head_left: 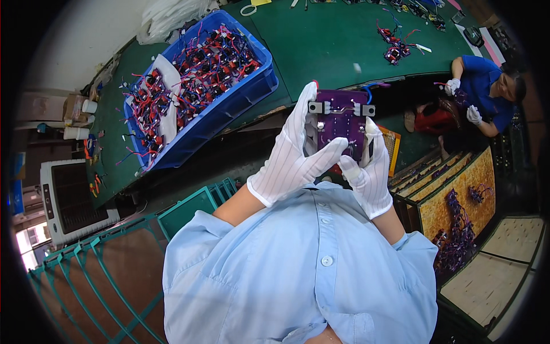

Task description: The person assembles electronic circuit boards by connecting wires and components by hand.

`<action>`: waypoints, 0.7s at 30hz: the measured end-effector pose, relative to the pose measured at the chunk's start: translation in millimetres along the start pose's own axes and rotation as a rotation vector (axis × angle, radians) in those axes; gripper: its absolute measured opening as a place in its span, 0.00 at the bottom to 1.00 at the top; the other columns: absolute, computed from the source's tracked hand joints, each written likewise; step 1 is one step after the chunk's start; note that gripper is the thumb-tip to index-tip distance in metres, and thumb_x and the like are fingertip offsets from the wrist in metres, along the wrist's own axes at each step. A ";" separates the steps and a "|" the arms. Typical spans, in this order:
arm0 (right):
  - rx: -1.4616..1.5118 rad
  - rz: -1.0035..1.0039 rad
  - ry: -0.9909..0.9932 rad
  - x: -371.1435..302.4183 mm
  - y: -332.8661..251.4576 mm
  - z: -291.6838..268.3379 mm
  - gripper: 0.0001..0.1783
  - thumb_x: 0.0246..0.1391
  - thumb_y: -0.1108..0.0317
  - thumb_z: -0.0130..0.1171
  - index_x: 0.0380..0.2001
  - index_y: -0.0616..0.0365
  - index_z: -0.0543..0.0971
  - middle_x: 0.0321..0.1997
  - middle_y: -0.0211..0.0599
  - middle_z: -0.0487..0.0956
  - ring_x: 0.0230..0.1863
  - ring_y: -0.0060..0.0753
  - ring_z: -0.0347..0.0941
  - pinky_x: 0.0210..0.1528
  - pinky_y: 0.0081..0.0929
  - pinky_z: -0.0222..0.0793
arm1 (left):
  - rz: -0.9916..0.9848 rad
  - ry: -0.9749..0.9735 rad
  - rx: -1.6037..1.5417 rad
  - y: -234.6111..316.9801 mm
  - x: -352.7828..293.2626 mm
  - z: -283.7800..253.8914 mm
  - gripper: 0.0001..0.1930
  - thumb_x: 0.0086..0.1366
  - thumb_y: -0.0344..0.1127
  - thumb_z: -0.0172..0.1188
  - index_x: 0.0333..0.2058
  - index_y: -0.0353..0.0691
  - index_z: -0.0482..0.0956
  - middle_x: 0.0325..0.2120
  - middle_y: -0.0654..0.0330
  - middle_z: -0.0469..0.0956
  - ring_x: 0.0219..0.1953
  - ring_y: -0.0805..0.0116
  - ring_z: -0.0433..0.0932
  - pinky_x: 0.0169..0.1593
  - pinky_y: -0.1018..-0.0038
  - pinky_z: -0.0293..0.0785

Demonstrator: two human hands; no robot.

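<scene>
Both my hands wear white striped gloves and hold one purple circuit board (342, 129) in front of my chest. My left hand (295, 155) grips its left edge, thumb across the lower face and a finger along the side up to the top corner. The right edge and lower corner are held by my right hand (369, 172), thumb bent near the bottom. Two metal-tabbed parts stick out at the board's upper left and right. A blue wire (375, 85) shows at its top right. The board's far side is hidden.
A blue bin (229, 112) full of wired circuit boards stands on the green table (321, 46) at left. More boards (395, 49) lie at the far right. A co-worker (487, 86) in blue sits at right. Trays (458, 189) with boards stand below; a green rack (103, 286) is lower left.
</scene>
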State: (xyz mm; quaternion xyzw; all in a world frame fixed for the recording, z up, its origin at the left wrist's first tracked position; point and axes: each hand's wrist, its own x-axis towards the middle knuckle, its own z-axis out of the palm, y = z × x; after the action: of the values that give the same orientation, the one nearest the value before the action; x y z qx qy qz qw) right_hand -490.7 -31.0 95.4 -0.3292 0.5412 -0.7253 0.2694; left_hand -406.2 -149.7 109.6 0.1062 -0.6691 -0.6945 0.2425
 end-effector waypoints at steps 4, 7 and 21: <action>0.059 0.143 -0.006 0.0 -10.0 0.6 0.32 0.48 0.68 0.55 0.54 0.67 0.55 0.43 0.39 0.69 0.41 0.22 0.68 0.44 0.18 0.66 | -0.071 0.073 -0.205 5.9 -2.7 3.6 0.32 0.56 0.32 0.54 0.57 0.33 0.49 0.44 0.54 0.66 0.42 0.73 0.69 0.46 0.75 0.67; 0.328 0.308 0.113 -3.4 -11.5 -1.4 0.26 0.52 0.69 0.48 0.54 0.66 0.56 0.42 0.38 0.70 0.38 0.21 0.69 0.40 0.18 0.68 | -0.246 0.025 -0.303 6.5 1.2 -7.9 0.30 0.56 0.33 0.55 0.55 0.32 0.53 0.42 0.55 0.68 0.42 0.73 0.70 0.45 0.76 0.68; 0.730 0.371 0.026 -7.1 1.6 -4.3 0.32 0.55 0.43 0.36 0.52 0.58 0.60 0.41 0.38 0.70 0.36 0.27 0.71 0.32 0.24 0.72 | -0.304 0.144 -0.491 -2.7 -2.7 -4.1 0.26 0.66 0.50 0.32 0.48 0.32 0.63 0.35 0.58 0.72 0.35 0.75 0.73 0.38 0.79 0.73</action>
State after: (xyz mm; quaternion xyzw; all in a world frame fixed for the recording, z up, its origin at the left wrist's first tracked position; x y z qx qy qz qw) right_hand -489.4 -23.5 91.7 -0.0995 0.3018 -0.8131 0.4877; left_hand -402.5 -152.1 106.1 0.1923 -0.4388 -0.8544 0.2012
